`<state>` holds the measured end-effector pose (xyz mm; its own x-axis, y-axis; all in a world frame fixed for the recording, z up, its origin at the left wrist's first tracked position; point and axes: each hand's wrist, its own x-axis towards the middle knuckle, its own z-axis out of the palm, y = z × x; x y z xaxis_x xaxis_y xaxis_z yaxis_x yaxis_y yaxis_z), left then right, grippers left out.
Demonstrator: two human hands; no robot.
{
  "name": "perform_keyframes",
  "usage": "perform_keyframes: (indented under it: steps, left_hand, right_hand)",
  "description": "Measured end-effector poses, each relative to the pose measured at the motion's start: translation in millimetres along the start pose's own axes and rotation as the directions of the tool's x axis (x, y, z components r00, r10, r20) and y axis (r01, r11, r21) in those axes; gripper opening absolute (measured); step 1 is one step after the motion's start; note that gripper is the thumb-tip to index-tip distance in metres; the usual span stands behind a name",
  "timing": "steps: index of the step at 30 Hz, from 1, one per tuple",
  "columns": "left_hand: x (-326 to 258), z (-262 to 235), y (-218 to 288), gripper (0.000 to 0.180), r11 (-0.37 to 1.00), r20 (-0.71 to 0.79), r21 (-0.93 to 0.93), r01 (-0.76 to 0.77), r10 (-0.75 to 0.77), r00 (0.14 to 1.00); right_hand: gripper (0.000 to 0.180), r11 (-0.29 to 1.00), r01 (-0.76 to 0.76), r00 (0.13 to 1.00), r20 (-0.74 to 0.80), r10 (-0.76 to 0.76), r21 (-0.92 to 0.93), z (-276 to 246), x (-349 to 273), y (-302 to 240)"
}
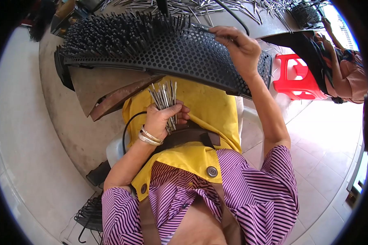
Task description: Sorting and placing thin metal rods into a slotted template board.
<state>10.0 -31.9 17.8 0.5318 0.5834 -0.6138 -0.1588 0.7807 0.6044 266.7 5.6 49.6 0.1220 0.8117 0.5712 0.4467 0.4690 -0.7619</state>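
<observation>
Person seated at a workbench [69, 118], yellow apron [200, 106] over a purple striped shirt [257, 192].

Left hand [161, 118]: closed in a fist around a bundle of thin metal rods [165, 98], held in front of the apron, just below the bench edge. Rods fan out upward from the fist; short ends stick out under the fingers. Silver bangles [150, 137] on that wrist.

Right hand [239, 45]: raised over the black perforated tray [192, 57], fingers pinched on a single dark rod [204, 27] lying nearly flat, tip pointing left toward the filled rows. Not a full fist, only thumb and fingertips closed. Can't tell whether the rod tip is in a hole or just above the surface.

Tray: curved by the lens, honeycomb holes. Left and rear part packed with upright rods [118, 30]; the near right strip shows bare holes. It sits on the bench top, its front edge overhanging a rusty metal bracket [118, 98].

Behind the tray: loose rods [216, 8] scattered on the bench top, a black cable [233, 16] running across them.

Far right: another person's arm [351, 69] at a second filled tray [304, 14]. Red plastic stool [298, 75] on the tiled floor between the two people.

Lower left on the floor: a black wire rack [90, 214].
</observation>
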Motion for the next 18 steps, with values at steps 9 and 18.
perform_keyframes:
  steps: [9, 18]
  left_hand:
    - [-1, -4, -2, 0.015, 1.0, 0.003, -0.001, 0.023, -0.023, 1.0]
    - [0, -3, 1, 0.015, 0.999, 0.005, 0.006, 0.035, -0.035, 0.999]
  right_hand:
    - [0.016, 0.995, 0.092, 0.986, 0.146, -0.086, -0.032, -5, -2, -4]
    - [0.013, 0.991, -0.133, 0.991, 0.0, 0.133, -0.03, 0, 13, 15]
